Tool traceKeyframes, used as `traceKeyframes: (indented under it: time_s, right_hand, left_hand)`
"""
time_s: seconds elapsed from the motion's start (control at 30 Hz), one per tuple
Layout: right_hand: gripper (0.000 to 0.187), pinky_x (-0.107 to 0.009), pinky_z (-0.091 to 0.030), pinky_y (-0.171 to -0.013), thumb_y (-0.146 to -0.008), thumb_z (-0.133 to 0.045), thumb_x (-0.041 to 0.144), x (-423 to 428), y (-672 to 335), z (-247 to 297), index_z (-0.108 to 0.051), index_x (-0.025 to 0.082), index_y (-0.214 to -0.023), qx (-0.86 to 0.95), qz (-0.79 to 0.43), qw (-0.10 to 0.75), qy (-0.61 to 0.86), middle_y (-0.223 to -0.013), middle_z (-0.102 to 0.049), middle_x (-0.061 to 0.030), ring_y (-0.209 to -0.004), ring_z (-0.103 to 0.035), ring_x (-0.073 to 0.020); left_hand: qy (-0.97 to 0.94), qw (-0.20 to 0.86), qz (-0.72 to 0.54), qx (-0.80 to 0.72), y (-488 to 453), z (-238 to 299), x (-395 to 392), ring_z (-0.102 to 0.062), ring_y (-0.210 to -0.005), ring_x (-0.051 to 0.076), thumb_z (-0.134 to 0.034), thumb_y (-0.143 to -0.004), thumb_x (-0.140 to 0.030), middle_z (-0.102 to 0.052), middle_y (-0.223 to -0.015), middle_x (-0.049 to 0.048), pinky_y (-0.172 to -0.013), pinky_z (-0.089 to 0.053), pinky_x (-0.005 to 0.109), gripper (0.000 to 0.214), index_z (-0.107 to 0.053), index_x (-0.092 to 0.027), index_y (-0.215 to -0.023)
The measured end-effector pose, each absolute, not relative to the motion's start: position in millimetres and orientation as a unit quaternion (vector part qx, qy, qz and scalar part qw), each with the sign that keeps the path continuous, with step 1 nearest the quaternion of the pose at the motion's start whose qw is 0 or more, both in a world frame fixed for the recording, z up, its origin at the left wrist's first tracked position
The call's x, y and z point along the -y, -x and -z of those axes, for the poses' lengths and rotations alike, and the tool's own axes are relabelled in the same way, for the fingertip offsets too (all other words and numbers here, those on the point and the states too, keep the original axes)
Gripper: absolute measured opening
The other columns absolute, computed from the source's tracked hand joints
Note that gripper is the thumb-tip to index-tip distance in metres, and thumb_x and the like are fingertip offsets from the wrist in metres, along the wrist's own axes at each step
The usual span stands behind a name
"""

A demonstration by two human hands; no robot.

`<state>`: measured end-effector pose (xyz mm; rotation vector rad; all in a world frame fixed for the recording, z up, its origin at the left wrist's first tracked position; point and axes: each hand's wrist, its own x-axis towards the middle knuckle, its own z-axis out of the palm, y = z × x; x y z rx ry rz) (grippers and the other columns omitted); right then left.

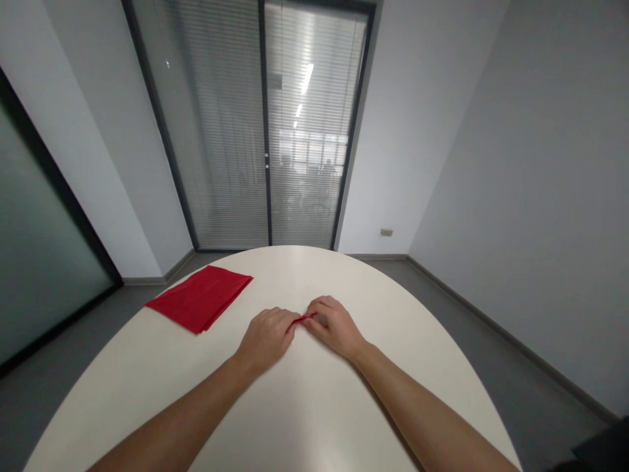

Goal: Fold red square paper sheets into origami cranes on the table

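Observation:
Over the middle of the table, my left hand [268, 333] and my right hand [334, 323] are close together, fingers bent. A narrow red strip [301, 319], thin like paper or cloth, spans the small gap between the fingertips. Both hands pinch it, one at each end; most of it is hidden by the fingers. To the left of my left hand, apart from it, a flat stack of red sheets [202, 298] lies at the table's edge. The sheets are slightly offset, and I cannot tell whether they are paper or fabric.
A round white table [295, 406] carries everything. Behind it stands a glass partition with blinds [226, 144]; a frosted glass panel [39, 236] is at the left. Plain walls close the right side, with a socket [386, 233] low down. A dark object [604, 449] shows at bottom right.

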<state>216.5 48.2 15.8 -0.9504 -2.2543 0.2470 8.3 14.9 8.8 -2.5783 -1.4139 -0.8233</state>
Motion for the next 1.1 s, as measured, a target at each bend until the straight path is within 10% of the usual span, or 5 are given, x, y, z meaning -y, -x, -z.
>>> traceKeyframes:
  time_s: [0.57, 1.1]
  right_hand:
    - [0.01, -0.042, -0.044, -0.095, -0.091, -0.067, 0.022, -48, -215, -13, -0.068, 0.022, -0.101, 0.838, -0.031, 0.407, 0.363, -0.112, -0.065, -0.0094, -0.108, -0.056, -0.0258]
    - [0.016, -0.04, -0.048, -0.085, -0.09, -0.067, 0.019, -49, -213, -12, -0.064, 0.023, -0.106, 0.845, -0.038, 0.431, 0.313, -0.099, -0.071, -0.0065, -0.094, -0.06, -0.0243]
  left_hand:
    - [0.714, -0.108, 0.427, 0.544, -7, 0, -22, -0.068, -0.084, 0.018, -0.059, -0.086, -0.015, -0.073, -0.102, 0.0025, -0.081, -0.053, 0.03, 0.037, -0.063, -0.022, -0.123]
    - [0.697, -0.141, 0.468, 0.525, -10, 1, -26, -0.066, -0.077, 0.017, -0.056, -0.084, -0.015, -0.071, -0.095, 0.0037, -0.074, -0.052, 0.029, 0.018, -0.067, -0.02, -0.098]
